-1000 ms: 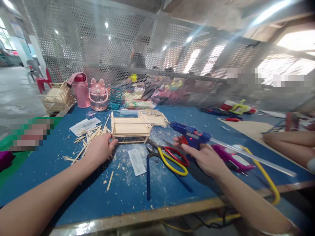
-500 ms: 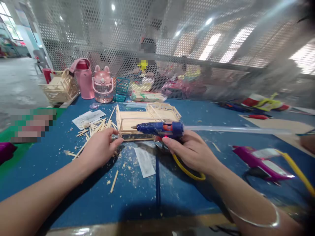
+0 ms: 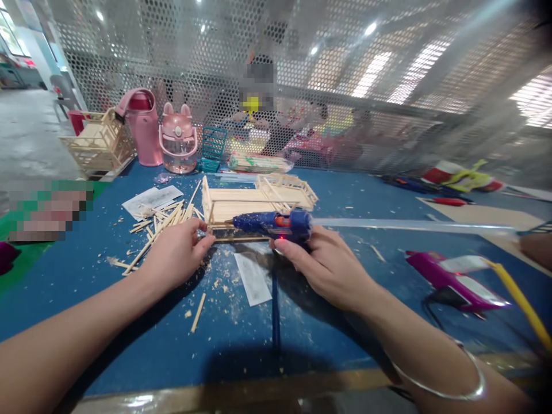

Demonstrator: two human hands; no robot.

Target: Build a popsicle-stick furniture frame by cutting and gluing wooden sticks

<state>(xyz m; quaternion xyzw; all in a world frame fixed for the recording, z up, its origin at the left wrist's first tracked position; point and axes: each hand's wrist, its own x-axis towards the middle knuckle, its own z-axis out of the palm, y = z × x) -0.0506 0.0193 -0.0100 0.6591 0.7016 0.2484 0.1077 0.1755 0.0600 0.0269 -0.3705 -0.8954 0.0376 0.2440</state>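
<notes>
My right hand (image 3: 334, 261) is wrapped round a blue hot glue gun (image 3: 276, 225), with a long clear glue stick (image 3: 409, 225) running out of its back to the right. A small red light glows on the gun. Its nozzle points left, close to the front left corner of a model made of thin wooden sticks (image 3: 241, 201). At that corner my left hand (image 3: 181, 247) pinches the model between thumb and fingers. The glue gun hides part of the model's front side. Loose wooden sticks (image 3: 168, 218) lie in a heap beyond my left hand.
White paper slips (image 3: 253, 279) and wood crumbs lie on the blue table. A purple glue gun (image 3: 457, 282) is at right. Behind stand a pink bottle (image 3: 144, 129), a clear-bodied bottle (image 3: 179, 144), another stick model (image 3: 99, 144) and a perforated metal screen (image 3: 172, 57); people sit beyond it.
The glue gun has shifted slightly left, its nozzle nearer the model's corner post. The yellow loop under my right hand is out of sight. My left hand keeps its hold.
</notes>
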